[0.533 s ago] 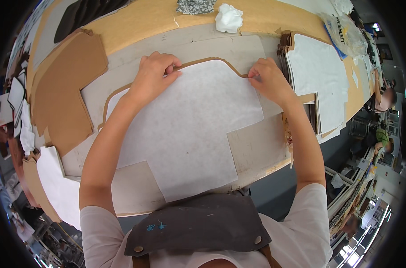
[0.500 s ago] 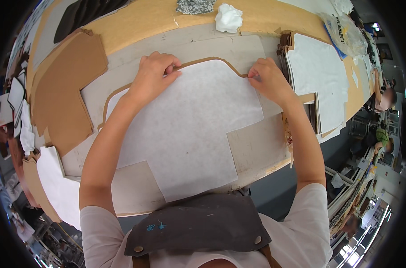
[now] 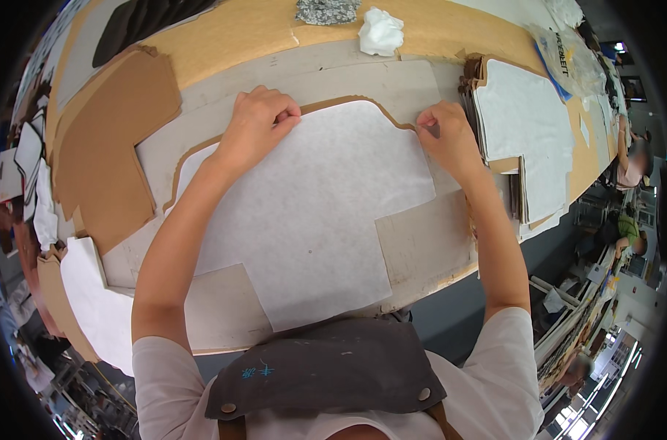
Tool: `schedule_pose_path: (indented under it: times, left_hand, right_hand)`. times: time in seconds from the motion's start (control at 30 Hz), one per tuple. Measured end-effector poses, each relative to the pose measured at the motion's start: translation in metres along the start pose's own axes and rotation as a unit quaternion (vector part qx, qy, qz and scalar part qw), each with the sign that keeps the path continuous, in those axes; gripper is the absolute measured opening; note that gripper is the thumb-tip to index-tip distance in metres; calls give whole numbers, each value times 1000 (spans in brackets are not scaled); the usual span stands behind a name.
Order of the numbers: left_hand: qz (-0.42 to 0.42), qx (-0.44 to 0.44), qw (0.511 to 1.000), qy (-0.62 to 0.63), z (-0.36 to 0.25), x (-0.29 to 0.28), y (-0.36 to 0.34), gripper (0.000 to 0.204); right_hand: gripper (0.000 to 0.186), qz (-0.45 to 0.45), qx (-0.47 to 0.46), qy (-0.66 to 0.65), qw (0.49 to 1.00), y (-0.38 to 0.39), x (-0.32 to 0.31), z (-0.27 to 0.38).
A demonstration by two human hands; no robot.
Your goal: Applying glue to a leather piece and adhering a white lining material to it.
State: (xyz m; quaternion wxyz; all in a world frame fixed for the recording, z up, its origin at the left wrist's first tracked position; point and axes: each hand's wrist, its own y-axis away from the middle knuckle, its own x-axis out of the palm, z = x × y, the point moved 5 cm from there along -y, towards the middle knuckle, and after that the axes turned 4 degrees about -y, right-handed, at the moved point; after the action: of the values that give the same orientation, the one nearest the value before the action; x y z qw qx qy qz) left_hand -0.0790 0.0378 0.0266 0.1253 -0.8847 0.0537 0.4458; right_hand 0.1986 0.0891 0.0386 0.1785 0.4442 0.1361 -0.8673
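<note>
Spread flat at the centre of the clock face, on a pale grey work surface [image 3: 425,235], a large white sheet of paper-like material [image 3: 311,205]: broad and rounded on the far side, stepped in near four o'clock and between seven and eight, narrowing to a tongue toward six. Along the far edge, from nine o'clock round to two, a slim brown border [image 3: 348,100]; cannot tell whether folded over or a layer beneath.

At eleven o'clock, the bare left hand [image 3: 256,125], fingers curled, pinching the border between thumb and forefinger. At two o'clock, the bare right hand [image 3: 447,139], thumb and forefinger pressed together on the border's right-hand end. Well apart from each other, both hands, with the stretch of border between them.

At six o'clock, just beside the tongue, a dark grey apron bib with metal studs [image 3: 326,367]. Between nine and ten, a pile of flat brown notched pieces [image 3: 117,154]; at eight, a white notched piece [image 3: 88,293]. Between two and three, near the right hand, a thick stack of brown pieces topped with white [image 3: 524,117]. Toward one, a crumpled white wad [image 3: 381,32]; at twelve, a speckled grey bundle [image 3: 328,10]; at two, farther out, a clear plastic bag [image 3: 572,62].
</note>
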Motion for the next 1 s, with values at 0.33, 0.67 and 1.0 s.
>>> schedule_pose_path:
  times: [0.33,0.67,1.0]
  left_hand:
    - [4,14,1000,-4,-4,-3,4,4]
    - [-83,174,980,-51,-28,-19,25,10]
    - [-20,75,997,-8,-29,-5,17,30]
  right_hand:
    - [9,119,-55,4,991,-10,-1,7]
    - [14,183,-116,15,976,-17,-2,14]
    - [13,171,-70,-34,982,-14,-7,11]
